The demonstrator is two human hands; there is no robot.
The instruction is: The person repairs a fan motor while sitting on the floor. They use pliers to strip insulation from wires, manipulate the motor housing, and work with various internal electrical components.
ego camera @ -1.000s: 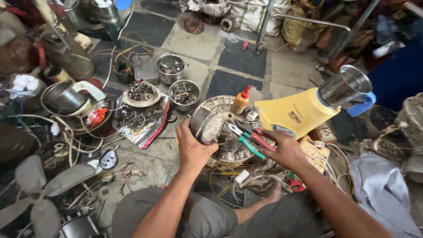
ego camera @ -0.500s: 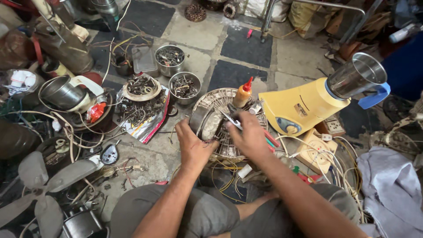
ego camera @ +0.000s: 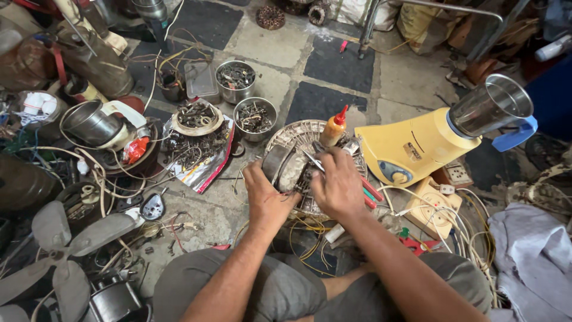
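- Gripping the round grey metal motor part [ego camera: 280,167], the left hand [ego camera: 265,194] is closed on it above the floor, as a second ago.
- Moved in since then, the right hand [ego camera: 338,186], closed on red-and-green-handled pliers [ego camera: 366,194], now puts their tips at the part: work on it looks underway.

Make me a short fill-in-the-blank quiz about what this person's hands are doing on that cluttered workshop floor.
1. The right hand grips pliers with red and ____ handles.
2. The left hand steadies a round metal part over a fan ____.
3. The squeeze bottle behind the hands has a ____ cap.
4. The yellow mixer base carries a ____ jar.

Missing words: green; grille; red; steel
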